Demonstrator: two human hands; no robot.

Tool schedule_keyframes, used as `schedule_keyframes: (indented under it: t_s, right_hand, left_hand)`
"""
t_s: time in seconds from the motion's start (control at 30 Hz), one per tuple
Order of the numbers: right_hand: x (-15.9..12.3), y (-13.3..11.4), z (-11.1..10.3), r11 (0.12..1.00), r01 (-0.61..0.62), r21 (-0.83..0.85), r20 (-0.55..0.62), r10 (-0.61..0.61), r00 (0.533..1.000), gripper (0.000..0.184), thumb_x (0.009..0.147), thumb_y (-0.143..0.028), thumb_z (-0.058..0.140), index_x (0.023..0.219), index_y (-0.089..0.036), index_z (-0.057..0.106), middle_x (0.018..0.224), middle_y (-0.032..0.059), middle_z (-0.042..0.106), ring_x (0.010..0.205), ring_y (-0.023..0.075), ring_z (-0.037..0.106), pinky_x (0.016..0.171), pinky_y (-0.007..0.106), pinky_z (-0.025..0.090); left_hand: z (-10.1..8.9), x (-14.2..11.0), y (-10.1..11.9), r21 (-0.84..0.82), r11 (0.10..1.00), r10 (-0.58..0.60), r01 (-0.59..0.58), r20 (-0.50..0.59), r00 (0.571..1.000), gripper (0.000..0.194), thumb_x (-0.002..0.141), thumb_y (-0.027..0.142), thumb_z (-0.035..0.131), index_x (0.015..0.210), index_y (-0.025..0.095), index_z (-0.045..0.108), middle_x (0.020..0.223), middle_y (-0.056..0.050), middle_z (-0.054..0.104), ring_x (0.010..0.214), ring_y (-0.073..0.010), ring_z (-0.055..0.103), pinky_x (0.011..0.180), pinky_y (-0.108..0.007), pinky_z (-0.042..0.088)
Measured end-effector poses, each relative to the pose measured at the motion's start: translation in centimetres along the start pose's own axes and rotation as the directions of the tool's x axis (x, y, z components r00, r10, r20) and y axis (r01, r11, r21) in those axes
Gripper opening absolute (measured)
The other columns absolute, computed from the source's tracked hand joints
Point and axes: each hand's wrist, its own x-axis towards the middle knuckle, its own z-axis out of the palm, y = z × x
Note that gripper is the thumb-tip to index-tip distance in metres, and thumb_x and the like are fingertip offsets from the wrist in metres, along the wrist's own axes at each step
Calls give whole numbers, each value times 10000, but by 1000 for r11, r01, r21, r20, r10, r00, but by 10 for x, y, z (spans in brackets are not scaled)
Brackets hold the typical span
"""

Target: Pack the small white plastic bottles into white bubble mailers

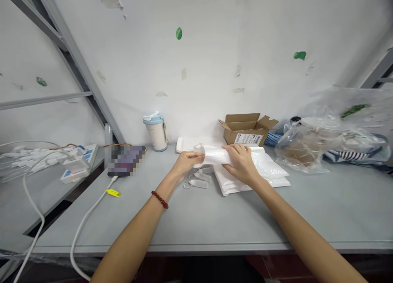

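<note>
Both hands grip a small white bubble mailer (pixel 215 155) above the table. Its left end is pinched by my left hand (pixel 186 163), fingers closed at the edge, with a red bead bracelet (pixel 160 199) on that wrist. My right hand (pixel 242 162) is wrapped over the mailer's right part, thumb below and fingers on top. Under and beside the right hand lies a stack of larger white bubble mailers (pixel 273 168). Below the held mailer, several white tags with loops (pixel 199 184) rest on the table. What is inside the mailer, if anything, is hidden.
Behind stand an open cardboard box (pixel 245 129), a white tray-like item (pixel 184 144) and a blue-lidded tumbler (pixel 156 131). On the left are a blurred phone-like device (pixel 127 161), a white cable (pixel 89 213) and a power strip (pixel 89 154). Clear plastic bags (pixel 307 148) lie right.
</note>
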Motion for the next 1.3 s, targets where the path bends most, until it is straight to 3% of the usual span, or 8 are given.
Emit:
schedule_keyframes:
  t_s: [0.23, 0.47, 0.6, 0.87, 1.0, 1.2, 1.3]
  right_hand:
    - [-1, -2, 2, 996, 74, -44, 19, -74, 997, 416, 716, -211, 544, 1130, -183, 520, 1072, 106, 591, 1005, 264, 479, 900, 416, 253]
    - [-1, -6, 1, 983, 139, -116, 44, -135, 990, 427, 703, -166, 521, 1129, -182, 542, 1068, 111, 576, 1014, 263, 463, 936, 446, 212]
    - [-1, -8, 2, 979, 165, -117, 67, -158, 985, 445, 686, -125, 513, 1126, -181, 548, 1052, 108, 573, 1001, 258, 459, 933, 445, 211]
    - [-1, -6, 2, 977, 170, -126, 68, -163, 984, 462, 681, -101, 489, 1135, -170, 543, 1060, 116, 576, 1010, 255, 463, 923, 438, 213]
    - [0, -6, 1, 979, 156, -135, 47, -150, 987, 486, 677, -93, 482, 1152, -180, 530, 1076, 114, 571, 1020, 260, 457, 933, 443, 205]
    - [2, 0, -4, 986, 61, -158, -3, -63, 998, 474, 688, -91, 489, 1151, -183, 526, 1083, 117, 572, 1020, 272, 453, 933, 445, 227]
    - [3, 5, -6, 987, 4, -162, -35, -10, 999, 411, 724, -127, 486, 1128, -180, 538, 1070, 121, 580, 1012, 273, 467, 925, 437, 240]
  left_hand:
    - [16, -2, -8, 90, 994, 66, -64, -28, 997, 205, 523, 271, 751, 662, 121, 746, 568, -11, 635, 580, -145, 551, 583, -258, 412]
    - [28, -4, -17, 215, 977, 26, -7, -88, 996, 159, 564, 266, 702, 654, 137, 726, 557, 6, 602, 536, -137, 516, 503, -247, 371]
    - [33, -8, -16, 260, 965, 32, -13, -69, 997, 160, 638, 294, 634, 619, 148, 698, 528, 5, 577, 535, -141, 518, 504, -247, 371]
    - [33, -9, -16, 304, 948, 97, -89, -10, 995, 205, 685, 303, 591, 709, 148, 723, 669, -21, 655, 634, -156, 559, 542, -238, 396]
    - [28, -9, -9, 229, 969, 90, -90, 9, 996, 273, 693, 376, 610, 775, 142, 725, 690, -19, 657, 619, -138, 549, 541, -230, 396]
    - [-4, -2, 11, 47, 998, 34, -29, -129, 991, 325, 643, 432, 695, 768, 132, 701, 771, -55, 668, 598, -106, 547, 516, -222, 391]
    - [-24, 0, 17, 51, 997, -50, 53, -48, 998, 297, 630, 390, 729, 764, 127, 697, 806, -73, 672, 613, -96, 543, 527, -216, 390]
